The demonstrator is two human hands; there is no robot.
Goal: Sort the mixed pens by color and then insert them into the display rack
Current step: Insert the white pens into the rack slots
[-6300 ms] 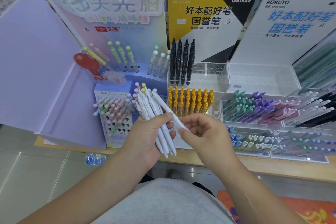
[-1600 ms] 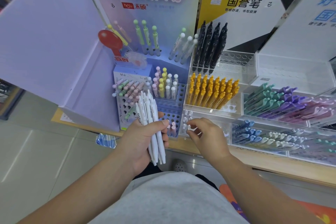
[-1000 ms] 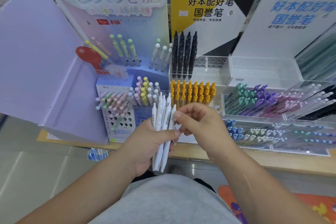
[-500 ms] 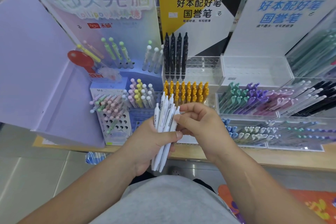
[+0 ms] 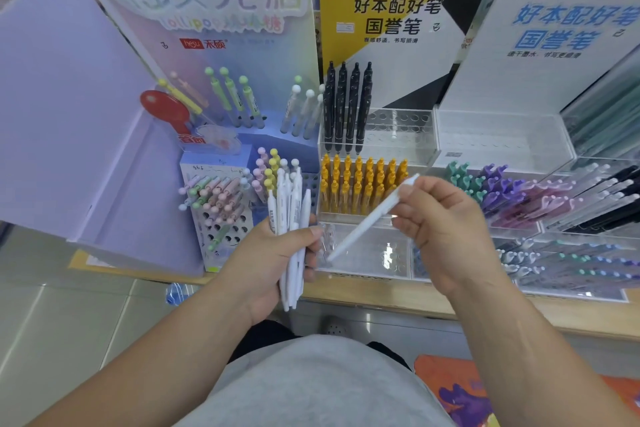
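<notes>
1. Looking down in the head view at a wooden shelf edge (image 5: 381,298) crossing the frame below centre, with a grey shirt (image 5: 311,385) at bottom centre and a plain lavender board (image 5: 69,97) filling the upper left.
2. Standing across the top: a lilac lollipop sign (image 5: 207,3), a yellow-and-black sign (image 5: 398,10) and a white sign (image 5: 554,45).
3. Gripping, left of centre, a bundle of white pens (image 5: 291,218) in the left hand (image 5: 266,263), fingers and thumb curled round the barrels; tops pointing up, hiding part of the pale ball-topped pens (image 5: 273,170) behind.
4. Pinching, right of centre, a single white pen (image 5: 363,222) near its upper end between thumb and fingertips of the right hand (image 5: 446,232); slanted, tip down-left over the front tier of the clear acrylic rack (image 5: 367,253), upper end overlapping the orange pens (image 5: 360,187). Cannot tell whether the tip touches the rack.
5. Covering the rack's lower left corner: the left hand's fingertips and the bundle.
6. Holding, in the rack's back tier, four black pens (image 5: 348,107) upright at its left; in the middle tier, rows of orange pens.
7. Sticking out sideways from a perforated box (image 5: 225,232), centre left: pastel pink and green pens (image 5: 214,194).
8. Lying slanted in clear trays (image 5: 519,229) at right: teal, purple, pink, white and black pens; lower trays too blurred to sort.
</notes>
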